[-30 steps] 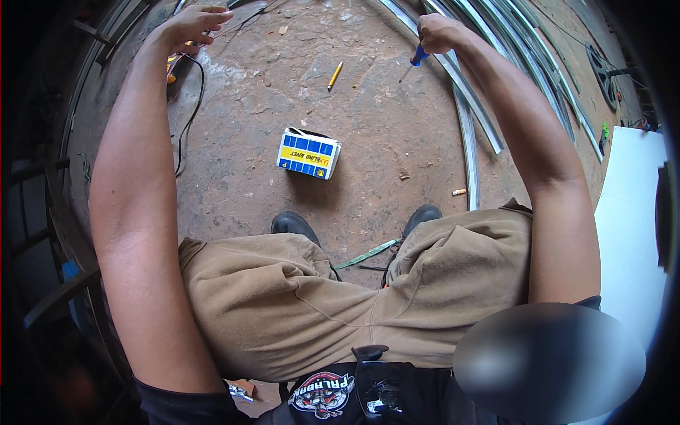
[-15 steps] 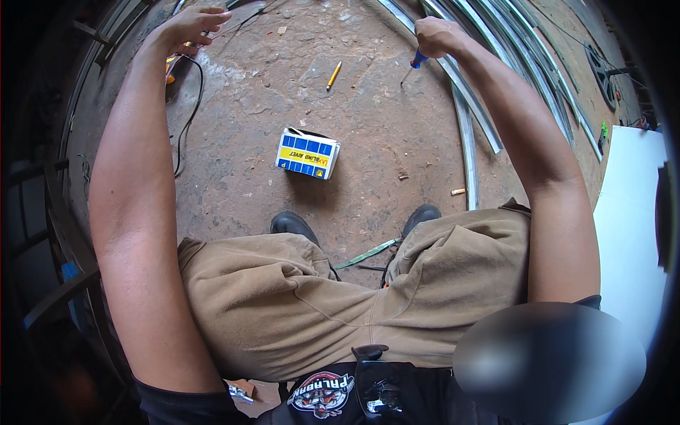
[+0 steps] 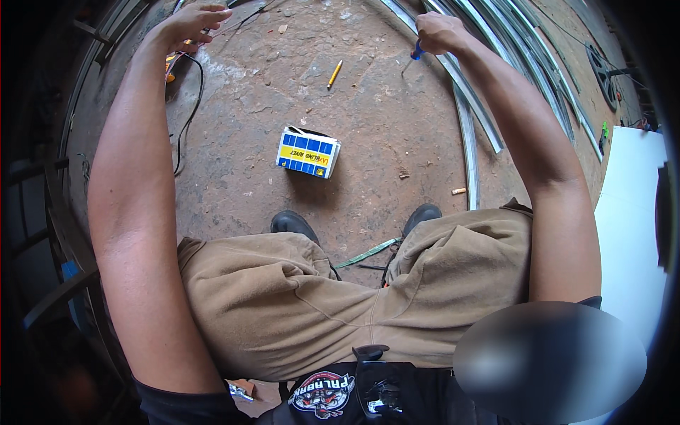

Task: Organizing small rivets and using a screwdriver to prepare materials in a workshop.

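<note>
At the far right, my right hand (image 3: 438, 33) is wrapped round the blue handle of a screwdriver (image 3: 416, 52), whose thin shaft points down toward the floor. My left hand (image 3: 190, 28) is at the far left, its fingers stretched out and apart, with nothing visibly gripped. Close below it lie a black cable (image 3: 201, 85) and a partly hidden yellow-orange object (image 3: 170, 65) beside my wrist. Between my arms, a blue, yellow and white cardboard box (image 3: 309, 151) sits on the floor. A yellow pencil-like stick (image 3: 335, 74) lies beyond the box.
Long metal channels (image 3: 489, 42) are piled at the far right, one strip (image 3: 465, 149) reaching nearer. A white sheet (image 3: 627, 212) stands at the right side. My shoes (image 3: 294, 224) and a green strap (image 3: 368, 253) are below the box. Dark metal framing (image 3: 64, 297) lines the left.
My right hand and the screwdriver have shifted very slightly, its tip a little farther away. My left hand, the box and the yellow stick have hardly moved.
</note>
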The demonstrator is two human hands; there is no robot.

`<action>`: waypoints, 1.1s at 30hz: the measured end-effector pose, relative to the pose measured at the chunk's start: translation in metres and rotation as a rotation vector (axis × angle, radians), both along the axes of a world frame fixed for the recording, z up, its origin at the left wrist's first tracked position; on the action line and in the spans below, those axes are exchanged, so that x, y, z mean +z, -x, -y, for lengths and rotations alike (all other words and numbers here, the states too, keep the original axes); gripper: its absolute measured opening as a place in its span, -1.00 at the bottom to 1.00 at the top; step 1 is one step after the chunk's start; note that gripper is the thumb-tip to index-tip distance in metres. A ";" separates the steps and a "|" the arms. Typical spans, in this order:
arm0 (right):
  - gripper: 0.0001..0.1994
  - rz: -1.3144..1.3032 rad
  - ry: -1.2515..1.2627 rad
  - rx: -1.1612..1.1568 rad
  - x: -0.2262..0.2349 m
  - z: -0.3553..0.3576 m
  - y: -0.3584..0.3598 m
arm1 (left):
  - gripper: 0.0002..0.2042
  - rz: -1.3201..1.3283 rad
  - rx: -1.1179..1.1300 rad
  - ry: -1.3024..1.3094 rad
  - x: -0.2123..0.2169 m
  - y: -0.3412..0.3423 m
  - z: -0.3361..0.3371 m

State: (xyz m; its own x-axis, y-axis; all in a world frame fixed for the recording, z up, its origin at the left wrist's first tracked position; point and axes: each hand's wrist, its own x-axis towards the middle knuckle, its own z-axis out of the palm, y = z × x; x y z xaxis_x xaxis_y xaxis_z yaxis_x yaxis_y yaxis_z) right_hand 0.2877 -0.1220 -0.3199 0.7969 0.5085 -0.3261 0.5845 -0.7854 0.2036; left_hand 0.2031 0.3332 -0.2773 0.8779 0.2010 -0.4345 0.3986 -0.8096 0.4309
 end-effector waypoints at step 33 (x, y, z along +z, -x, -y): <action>-0.81 0.019 -0.072 0.053 -0.015 0.002 -0.002 | -0.27 -0.014 -0.011 0.001 0.002 0.001 0.004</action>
